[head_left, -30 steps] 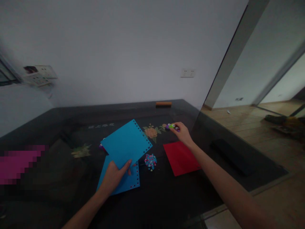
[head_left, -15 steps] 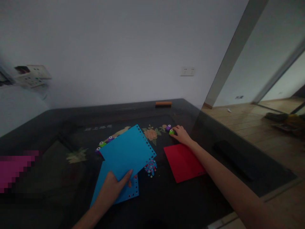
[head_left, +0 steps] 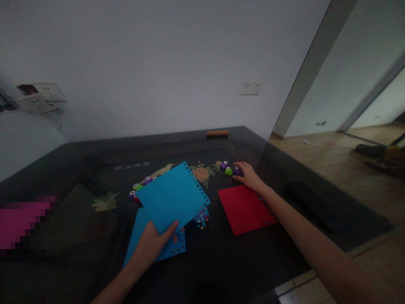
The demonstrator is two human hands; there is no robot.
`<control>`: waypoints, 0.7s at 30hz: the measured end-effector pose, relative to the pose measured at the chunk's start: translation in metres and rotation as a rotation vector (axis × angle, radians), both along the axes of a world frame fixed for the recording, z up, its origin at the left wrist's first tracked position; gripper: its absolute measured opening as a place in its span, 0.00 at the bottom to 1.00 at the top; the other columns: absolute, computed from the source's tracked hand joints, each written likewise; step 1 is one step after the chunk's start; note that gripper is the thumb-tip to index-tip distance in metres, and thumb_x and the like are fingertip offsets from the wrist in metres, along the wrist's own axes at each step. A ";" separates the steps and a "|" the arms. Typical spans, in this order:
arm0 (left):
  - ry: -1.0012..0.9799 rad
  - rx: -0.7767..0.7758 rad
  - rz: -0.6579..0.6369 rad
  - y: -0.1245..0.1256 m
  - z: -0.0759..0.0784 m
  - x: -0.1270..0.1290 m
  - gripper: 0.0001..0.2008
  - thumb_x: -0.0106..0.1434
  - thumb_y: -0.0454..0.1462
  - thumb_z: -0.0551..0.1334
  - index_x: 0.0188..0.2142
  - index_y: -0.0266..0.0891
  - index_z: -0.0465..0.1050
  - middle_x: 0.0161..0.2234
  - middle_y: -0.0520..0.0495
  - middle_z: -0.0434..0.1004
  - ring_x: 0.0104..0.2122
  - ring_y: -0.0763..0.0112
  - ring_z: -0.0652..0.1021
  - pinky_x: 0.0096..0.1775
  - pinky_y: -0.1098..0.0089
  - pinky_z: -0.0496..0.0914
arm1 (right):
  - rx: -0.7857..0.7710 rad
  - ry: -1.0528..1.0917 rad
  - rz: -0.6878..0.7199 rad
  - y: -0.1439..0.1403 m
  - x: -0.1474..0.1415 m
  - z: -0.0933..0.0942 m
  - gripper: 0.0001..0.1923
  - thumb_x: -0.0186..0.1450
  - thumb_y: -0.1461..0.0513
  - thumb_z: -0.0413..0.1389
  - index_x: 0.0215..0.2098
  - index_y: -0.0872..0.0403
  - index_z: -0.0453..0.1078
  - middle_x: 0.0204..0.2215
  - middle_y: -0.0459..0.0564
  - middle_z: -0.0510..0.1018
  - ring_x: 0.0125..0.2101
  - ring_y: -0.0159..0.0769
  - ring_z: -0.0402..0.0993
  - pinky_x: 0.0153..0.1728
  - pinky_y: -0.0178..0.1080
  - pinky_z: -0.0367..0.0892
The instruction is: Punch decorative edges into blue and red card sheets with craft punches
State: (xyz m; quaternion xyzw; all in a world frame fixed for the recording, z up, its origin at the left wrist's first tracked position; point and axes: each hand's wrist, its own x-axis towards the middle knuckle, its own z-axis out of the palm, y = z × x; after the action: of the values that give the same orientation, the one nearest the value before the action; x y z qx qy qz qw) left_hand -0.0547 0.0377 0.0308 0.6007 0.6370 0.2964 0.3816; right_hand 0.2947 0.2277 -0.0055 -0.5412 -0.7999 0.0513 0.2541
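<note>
My left hand pinches a blue sheet of paper between thumb and fingers, tilted above the table. Small shapes are punched out along the sheet's right edge. Below it lies another blue sheet, also with holes along an edge. My right hand has its thumb and fingers around a purple craft punch on the far right of the table. Beside that are a green craft punch and another purple punch. A red sheet with punched edges lies under my right forearm.
Colourful paper confetti is heaped right of the blue sheets. Several more punches stand behind them, partly hidden. An orange-brown stick lies by the wall, and a long black object along the right side of the dark table.
My right hand has shifted right, from beside the green punch to around a purple punch. The green punch is now fully visible. My left hand keeps hold of the blue sheet.
</note>
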 end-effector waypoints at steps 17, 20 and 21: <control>-0.054 -0.219 -0.170 -0.008 0.011 0.011 0.20 0.56 0.52 0.58 0.18 0.39 0.73 0.21 0.47 0.80 0.26 0.61 0.78 0.36 0.67 0.70 | -0.776 0.824 0.287 -0.124 -0.074 0.039 0.15 0.60 0.53 0.57 0.40 0.54 0.70 0.33 0.50 0.79 0.34 0.37 0.77 0.37 0.41 0.71; -0.010 -0.248 -0.149 -0.008 0.008 0.012 0.21 0.55 0.53 0.58 0.19 0.40 0.72 0.22 0.47 0.80 0.27 0.61 0.79 0.37 0.66 0.70 | -0.913 0.874 0.245 -0.125 -0.084 0.038 0.17 0.57 0.53 0.60 0.38 0.55 0.69 0.27 0.47 0.78 0.28 0.34 0.76 0.30 0.38 0.70; -0.001 -0.250 -0.146 -0.009 0.006 0.013 0.20 0.55 0.53 0.58 0.19 0.40 0.72 0.22 0.47 0.80 0.27 0.62 0.79 0.38 0.66 0.70 | -0.932 0.877 0.219 -0.127 -0.085 0.039 0.16 0.55 0.54 0.62 0.37 0.55 0.69 0.26 0.46 0.77 0.27 0.34 0.75 0.29 0.37 0.69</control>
State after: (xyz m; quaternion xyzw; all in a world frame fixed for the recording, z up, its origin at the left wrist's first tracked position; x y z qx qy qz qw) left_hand -0.0421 0.0289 0.0372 0.5932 0.6233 0.1864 0.4742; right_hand 0.2097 0.1011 0.0332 -0.4388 -0.5662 0.6351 0.2890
